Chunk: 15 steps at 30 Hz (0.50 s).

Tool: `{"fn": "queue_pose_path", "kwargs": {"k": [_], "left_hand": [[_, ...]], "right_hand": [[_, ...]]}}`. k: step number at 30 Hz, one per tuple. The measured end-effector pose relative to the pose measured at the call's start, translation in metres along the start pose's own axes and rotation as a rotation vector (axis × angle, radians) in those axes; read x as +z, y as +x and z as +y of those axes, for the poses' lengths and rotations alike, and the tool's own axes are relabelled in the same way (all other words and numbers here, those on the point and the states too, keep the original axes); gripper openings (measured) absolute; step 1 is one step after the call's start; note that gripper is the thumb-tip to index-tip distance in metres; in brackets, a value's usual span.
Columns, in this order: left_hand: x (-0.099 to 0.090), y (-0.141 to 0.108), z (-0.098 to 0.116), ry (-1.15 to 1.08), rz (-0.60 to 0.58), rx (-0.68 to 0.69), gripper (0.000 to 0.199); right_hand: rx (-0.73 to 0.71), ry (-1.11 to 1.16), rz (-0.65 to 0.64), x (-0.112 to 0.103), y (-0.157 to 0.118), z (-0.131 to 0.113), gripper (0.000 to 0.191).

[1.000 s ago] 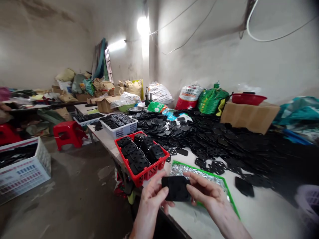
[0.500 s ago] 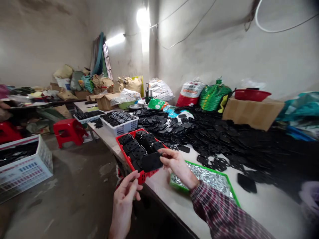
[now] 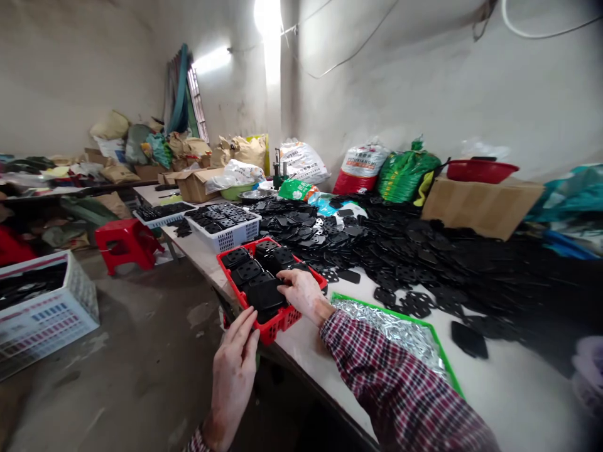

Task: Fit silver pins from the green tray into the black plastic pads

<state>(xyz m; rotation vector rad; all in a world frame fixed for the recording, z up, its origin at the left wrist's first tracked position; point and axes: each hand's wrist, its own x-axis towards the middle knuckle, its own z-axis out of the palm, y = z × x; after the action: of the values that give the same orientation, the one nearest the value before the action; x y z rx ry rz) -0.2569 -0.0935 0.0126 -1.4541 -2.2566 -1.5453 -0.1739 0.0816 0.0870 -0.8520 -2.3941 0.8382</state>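
A red plastic basket (image 3: 277,328) stands at the table's near edge, filled with stacks of black plates that have round holes. My right hand (image 3: 304,292) is over the basket, its fingertips closed on the edge of a smooth black plate (image 3: 264,296). That plate lies on top of the near stack. At the basket's near left corner is my left hand (image 3: 235,361), its fingers stretched out and the tips at the rim close to the plate. Whether they touch the plate is hard to tell. Under my right forearm sits a green tray (image 3: 445,351) of small shiny metal pieces.
A large heap of black plates (image 3: 424,251) spreads across the table to the right. White baskets (image 3: 230,237) of black parts stand beyond the red one. Sacks (image 3: 360,168) and a cardboard box (image 3: 480,204) line the wall. A red stool (image 3: 127,242) is on the floor.
My right hand has moved left and down, bringing the black plate from above the basket onto the near stack. My left hand's fingers have straightened and moved to the basket's rim.
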Motion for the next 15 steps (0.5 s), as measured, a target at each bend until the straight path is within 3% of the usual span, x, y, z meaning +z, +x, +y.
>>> {"fn": "queue_pose_path", "kwargs": {"k": [4,9,15], "left_hand": [[-0.004,0.006,0.004,0.060,0.029,0.036,0.035],[-0.005,0.017,0.001,0.168,0.017,0.074,0.048],[-0.002,0.017,-0.003,0.280,-0.010,0.160,0.037]], "right_hand": [[-0.010,-0.101,-0.009,-0.001,0.000,-0.002,0.033],[-0.046,-0.145,-0.030,-0.004,-0.004,-0.002,0.030],[-0.072,-0.145,0.024,-0.005,-0.011,-0.005,0.029]]}}
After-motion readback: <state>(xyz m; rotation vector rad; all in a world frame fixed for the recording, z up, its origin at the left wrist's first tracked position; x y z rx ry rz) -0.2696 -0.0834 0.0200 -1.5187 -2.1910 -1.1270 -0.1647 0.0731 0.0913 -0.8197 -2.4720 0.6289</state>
